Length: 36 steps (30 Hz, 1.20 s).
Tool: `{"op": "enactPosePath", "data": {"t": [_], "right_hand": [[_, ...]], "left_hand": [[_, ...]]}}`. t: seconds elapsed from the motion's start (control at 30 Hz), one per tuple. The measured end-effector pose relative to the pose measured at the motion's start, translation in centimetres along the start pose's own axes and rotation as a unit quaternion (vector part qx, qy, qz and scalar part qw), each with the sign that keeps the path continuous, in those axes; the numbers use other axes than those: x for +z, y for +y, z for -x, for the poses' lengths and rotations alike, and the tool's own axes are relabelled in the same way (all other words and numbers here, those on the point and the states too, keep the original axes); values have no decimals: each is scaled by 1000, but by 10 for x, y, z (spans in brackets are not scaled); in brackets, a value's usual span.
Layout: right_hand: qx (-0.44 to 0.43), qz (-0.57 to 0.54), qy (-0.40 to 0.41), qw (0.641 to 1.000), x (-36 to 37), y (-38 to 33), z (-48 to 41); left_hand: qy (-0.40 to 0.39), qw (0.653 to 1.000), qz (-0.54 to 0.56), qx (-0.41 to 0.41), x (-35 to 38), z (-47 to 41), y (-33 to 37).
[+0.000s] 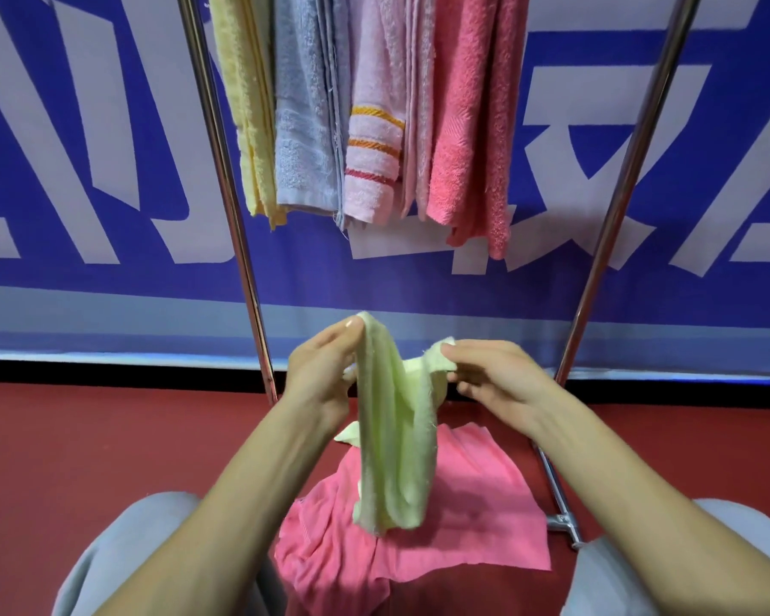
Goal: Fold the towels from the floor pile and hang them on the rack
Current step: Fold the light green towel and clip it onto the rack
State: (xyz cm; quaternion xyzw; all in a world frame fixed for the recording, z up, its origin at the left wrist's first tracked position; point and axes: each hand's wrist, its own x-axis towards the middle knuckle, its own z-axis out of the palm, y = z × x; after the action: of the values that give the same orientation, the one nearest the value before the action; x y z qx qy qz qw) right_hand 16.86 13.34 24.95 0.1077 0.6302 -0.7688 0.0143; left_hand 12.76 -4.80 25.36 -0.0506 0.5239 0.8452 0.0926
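Already the job is running well along, by my reading. Nearest, at six o'clock in the view, a pink towel is lying crumpled on the red floor between the person's grey-trousered knees. It is looking like the only one waiting there, though anything beneath it is hidden.

Just beyond it, the light green towel is hanging in a loose drape, not yet folded flat. The left hand is pinching its top edge at eleven o'clock of the cloth, and the right hand is pinching the other corner at one o'clock.

Farther off, at twelve o'clock, the rack is carrying four hung pieces side by side: a yellow towel, a blue towel, a striped pale pink towel and a coral towel. Two are seemingly remaining.
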Motion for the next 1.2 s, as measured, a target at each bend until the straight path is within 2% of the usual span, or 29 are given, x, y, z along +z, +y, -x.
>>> {"op": "enactPosePath", "data": {"t": [0.1,0.27,0.47,0.63,0.7,0.8,0.97,1.2], "right_hand": [[29,-28,-9,999,8,3,1],[29,42,-32,998,8,7,8],[-38,75,75,994,6,4,11],[-99,157,22,982,7,0,12],[-134,226,41,964,6,0,12],[-207,330,101,916,4,0,11],[-290,398,75,867,6,-1,10],[-267,340,52,900,9,0,10]], "left_hand": [[12,998,-64,3,6,0,-10],[-5,993,-113,33,10,4,-14],[-16,986,-151,60,14,9,-19],[-18,984,-161,78,13,9,-19],[-19,982,-163,89,12,9,-17],[-18,980,-172,98,11,9,-16],[-19,978,-178,108,9,10,-17],[-62,981,-165,78,12,10,-20]]}}
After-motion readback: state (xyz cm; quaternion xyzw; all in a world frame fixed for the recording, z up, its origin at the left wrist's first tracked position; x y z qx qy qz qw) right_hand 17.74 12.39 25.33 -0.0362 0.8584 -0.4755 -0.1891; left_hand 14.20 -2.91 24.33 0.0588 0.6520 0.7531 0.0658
